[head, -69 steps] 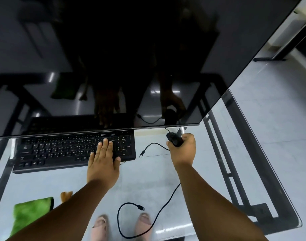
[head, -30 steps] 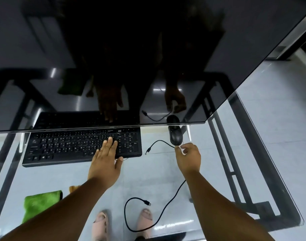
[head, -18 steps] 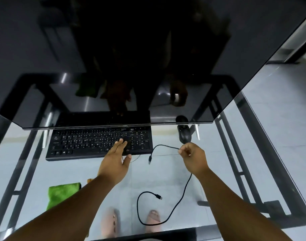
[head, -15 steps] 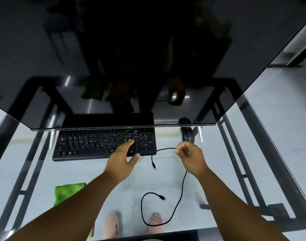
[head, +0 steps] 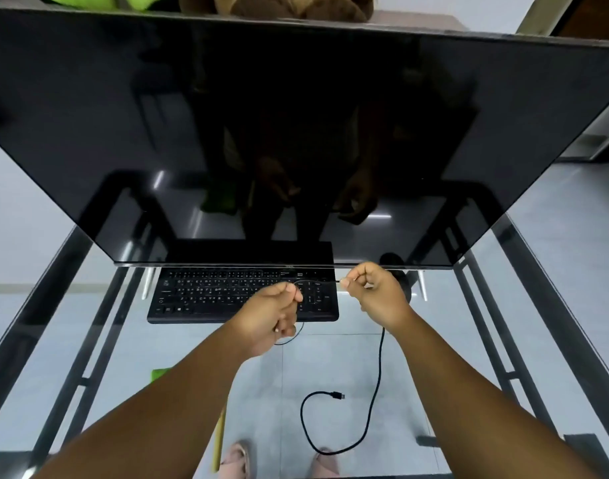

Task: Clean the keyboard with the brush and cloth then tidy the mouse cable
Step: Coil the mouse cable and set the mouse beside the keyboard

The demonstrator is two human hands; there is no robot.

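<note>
The black keyboard (head: pixel 220 295) lies on the glass desk just below the monitor's lower edge. The black mouse (head: pixel 401 278) sits to its right, mostly hidden behind my right hand. Both hands hold the thin black mouse cable (head: pixel 377 382) above the keyboard's right end. My left hand (head: pixel 273 314) is closed on a small loop of it, and my right hand (head: pixel 375 292) pinches it a short way off. The rest of the cable hangs from my right hand, curls over the glass and ends in a USB plug (head: pixel 337 395). A corner of the green cloth (head: pixel 158 373) peeks out beside my left forearm.
A large dark monitor (head: pixel 296 133) fills the upper view and overhangs the desk's rear. The glass desk (head: pixel 365 347) has a black metal frame (head: pixel 551 326) along both sides. A yellowish handle (head: pixel 220 440) shows under my left arm. Sandalled feet show through the glass.
My left hand has left the keyboard and closed on the cable. My right hand let go of the mouse, took the cable and lifted it. The camera view has tilted upward.
</note>
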